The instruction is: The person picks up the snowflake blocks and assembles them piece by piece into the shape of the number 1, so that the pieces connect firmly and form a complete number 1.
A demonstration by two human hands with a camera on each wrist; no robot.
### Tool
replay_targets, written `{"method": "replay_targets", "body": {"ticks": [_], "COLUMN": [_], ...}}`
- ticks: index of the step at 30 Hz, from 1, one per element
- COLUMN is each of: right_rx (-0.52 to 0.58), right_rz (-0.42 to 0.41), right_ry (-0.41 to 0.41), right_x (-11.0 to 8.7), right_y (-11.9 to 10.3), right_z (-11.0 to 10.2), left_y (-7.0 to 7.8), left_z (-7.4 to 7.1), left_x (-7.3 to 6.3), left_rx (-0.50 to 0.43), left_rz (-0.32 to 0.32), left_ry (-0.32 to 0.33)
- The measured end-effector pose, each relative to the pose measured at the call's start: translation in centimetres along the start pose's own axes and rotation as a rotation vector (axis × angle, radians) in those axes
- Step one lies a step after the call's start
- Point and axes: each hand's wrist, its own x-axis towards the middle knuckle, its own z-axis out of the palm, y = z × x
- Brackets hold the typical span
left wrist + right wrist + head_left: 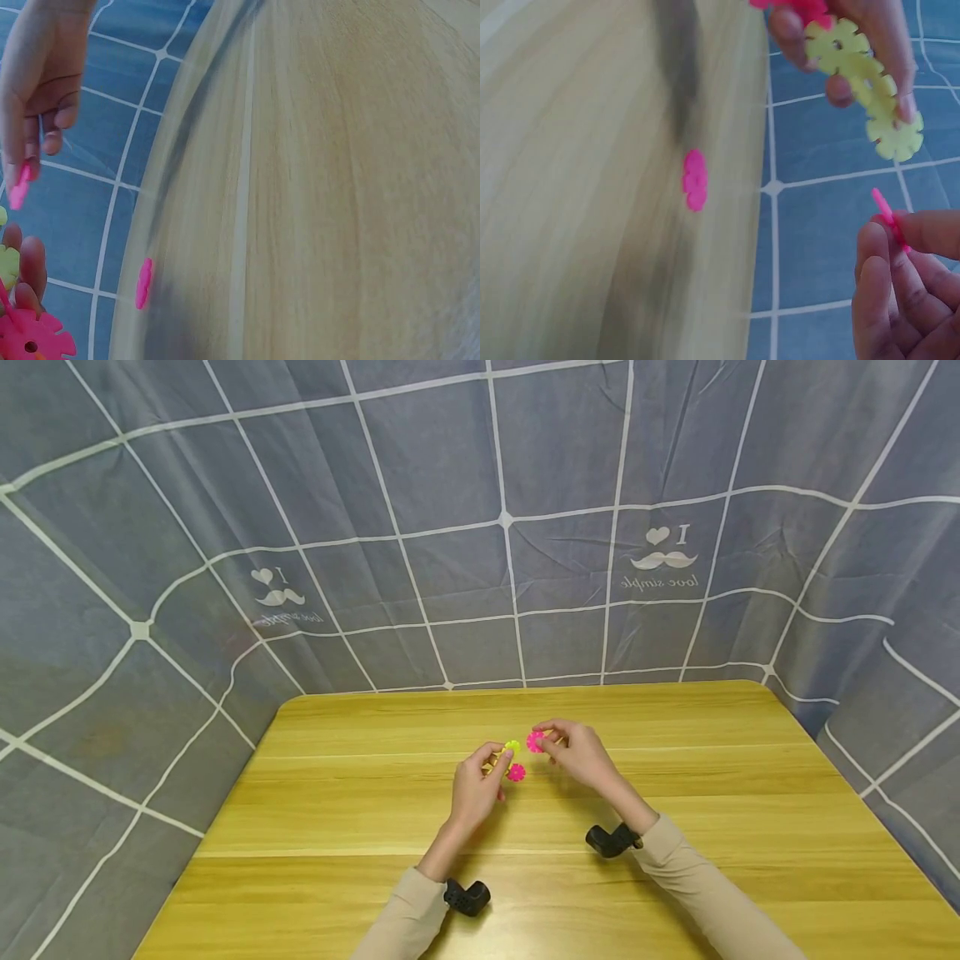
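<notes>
My left hand (474, 789) grips a joined piece of small notched plastic discs. Yellow discs (832, 46) make up a short chain there, and a pink disc (36, 336) with a round centre hole joins its near end. My right hand (581, 753) pinches a single pink disc (889, 217) between thumb and fingertips, edge-on in the right wrist view. The two hands face each other over the table, and the single disc is a small gap from the outermost yellow disc (895, 136). Another loose pink disc (144, 283) shows against the tabletop below the hands.
A wood-grain table (337, 827) spreads under both forearms. Grey-blue cloth (450, 568) with white grid lines hangs behind it and at both sides. Black wrist cameras (467, 898) sit on both wrists, next to beige sleeves.
</notes>
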Motion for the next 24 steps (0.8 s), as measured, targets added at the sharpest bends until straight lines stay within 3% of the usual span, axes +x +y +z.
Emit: {"method": "replay_targets", "body": {"ticks": [10, 18, 24], "right_rx": [0.094, 0.135, 0.138], "right_rz": [-0.033, -0.042, -0.040], "right_ry": [0.056, 0.071, 0.077], "right_x": [0.0, 0.0, -0.2], "right_y": [-0.9, -1.6, -1.8], "right_z": [-0.4, -0.3, -0.1], "left_y": [0.1, 0.2, 0.5], "left_z": [0.1, 0.3, 0.3], "left_x": [0.3, 0.3, 0.1], "left_rx": [0.092, 0.217, 0.239], "left_rz": [0.076, 0.121, 0.144], "left_ry": [0.009, 0.014, 0.006]}}
